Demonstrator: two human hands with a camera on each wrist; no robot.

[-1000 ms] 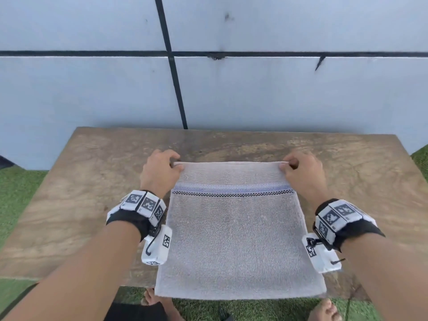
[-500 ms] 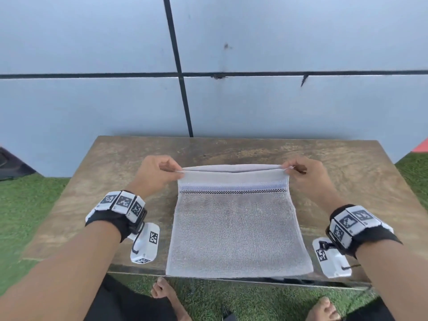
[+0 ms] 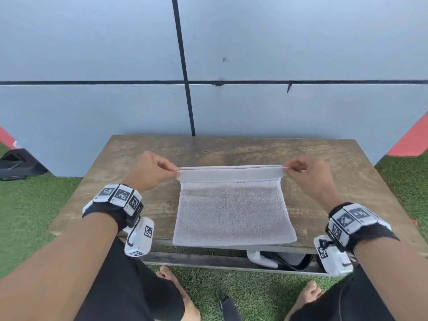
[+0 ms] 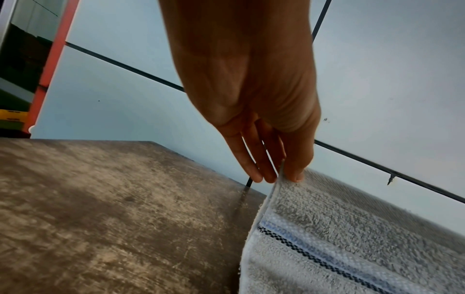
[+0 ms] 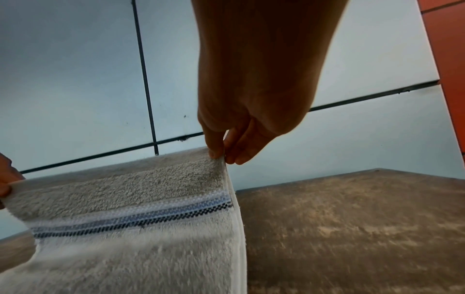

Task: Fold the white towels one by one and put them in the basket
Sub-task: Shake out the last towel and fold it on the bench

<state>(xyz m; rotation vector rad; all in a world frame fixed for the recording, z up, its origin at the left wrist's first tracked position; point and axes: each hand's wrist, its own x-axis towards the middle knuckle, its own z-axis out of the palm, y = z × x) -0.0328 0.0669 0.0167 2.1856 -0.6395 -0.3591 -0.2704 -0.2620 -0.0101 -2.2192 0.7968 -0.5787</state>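
A white towel (image 3: 232, 213) with a blue and black checked stripe (image 5: 135, 218) lies doubled on the wooden table (image 3: 335, 172), its near edge at the table's front. My left hand (image 3: 172, 171) pinches the towel's far left corner (image 4: 284, 177) between thumb and fingers. My right hand (image 3: 288, 169) pinches the far right corner (image 5: 221, 159). Both corners are lifted off the table, so the far edge curls up and towards me. No basket shows in any view.
A pale blue panelled wall (image 3: 278, 107) stands right behind the table. Green artificial grass (image 3: 30, 216) surrounds it. A white and black object (image 3: 273, 259) sits under the table's front edge. A dark object (image 3: 18, 163) lies at the far left by the wall.
Both hands have lifted the towel's far edge off the table and drawn it towards me. The striped band has turned out of the head view. The towel's near edge no longer overhangs the table's front.
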